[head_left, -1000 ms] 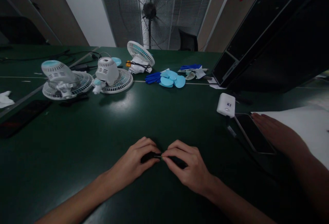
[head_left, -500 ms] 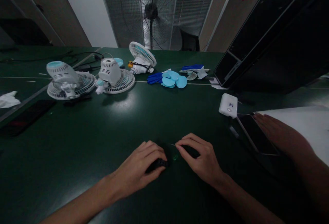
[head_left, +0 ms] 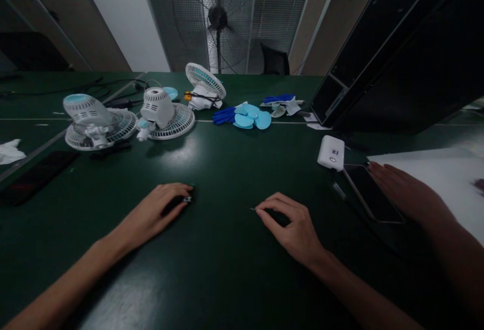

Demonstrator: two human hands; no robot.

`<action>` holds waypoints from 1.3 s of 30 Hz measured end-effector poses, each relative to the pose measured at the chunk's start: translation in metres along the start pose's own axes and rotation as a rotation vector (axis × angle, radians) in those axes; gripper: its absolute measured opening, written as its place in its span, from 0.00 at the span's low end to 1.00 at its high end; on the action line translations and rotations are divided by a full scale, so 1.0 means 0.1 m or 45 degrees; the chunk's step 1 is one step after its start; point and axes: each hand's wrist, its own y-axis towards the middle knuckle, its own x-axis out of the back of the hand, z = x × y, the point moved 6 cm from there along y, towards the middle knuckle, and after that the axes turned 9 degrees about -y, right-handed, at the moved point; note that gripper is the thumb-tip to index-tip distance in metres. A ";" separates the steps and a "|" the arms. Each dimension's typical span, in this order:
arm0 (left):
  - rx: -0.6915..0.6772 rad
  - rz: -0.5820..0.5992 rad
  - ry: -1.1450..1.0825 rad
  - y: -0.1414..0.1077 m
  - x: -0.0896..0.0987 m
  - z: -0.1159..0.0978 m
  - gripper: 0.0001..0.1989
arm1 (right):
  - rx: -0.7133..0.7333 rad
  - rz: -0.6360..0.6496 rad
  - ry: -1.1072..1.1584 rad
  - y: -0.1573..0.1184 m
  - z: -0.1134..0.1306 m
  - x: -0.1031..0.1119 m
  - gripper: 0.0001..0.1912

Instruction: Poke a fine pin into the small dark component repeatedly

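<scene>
My left hand [head_left: 161, 209] is on the left of the dark green table, with fingers curled and closed round a small dark piece [head_left: 188, 199]. A pale glint shows on that piece at the fingertips; its kind is not clear. To the right, my right hand [head_left: 291, 224] pinches a thin, pin-like metal piece [head_left: 252, 209] between thumb and forefinger. Its tip points left, and the rest is hidden in the hand. A wide gap of bare table lies between my hands.
White desk fans [head_left: 94, 120] stand along the back left, beside a blue fan blade [head_left: 252, 116] and blue gloves [head_left: 224, 115]. On the right are a white power bank [head_left: 331, 152], a phone [head_left: 372, 194] under another person's hand [head_left: 410, 191], and a large black screen [head_left: 397, 62].
My left hand has moved left and away from me, carrying the small dark piece from beside my right hand. My right hand keeps its pinch in nearly the same place.
</scene>
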 end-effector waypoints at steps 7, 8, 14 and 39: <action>0.573 -0.255 0.177 -0.45 0.83 0.89 0.30 | -0.002 0.011 -0.007 0.00 -0.02 -0.01 0.05; 0.581 -0.256 0.196 -0.47 0.86 0.91 0.31 | -0.003 0.015 -0.005 0.00 -0.02 -0.01 0.05; 0.561 -0.246 0.302 -0.43 0.86 0.78 0.27 | -0.006 0.022 -0.011 0.00 -0.01 -0.02 0.05; 0.756 -0.419 0.537 -0.80 1.31 1.39 0.25 | -0.013 0.056 -0.020 0.00 -0.03 -0.05 0.05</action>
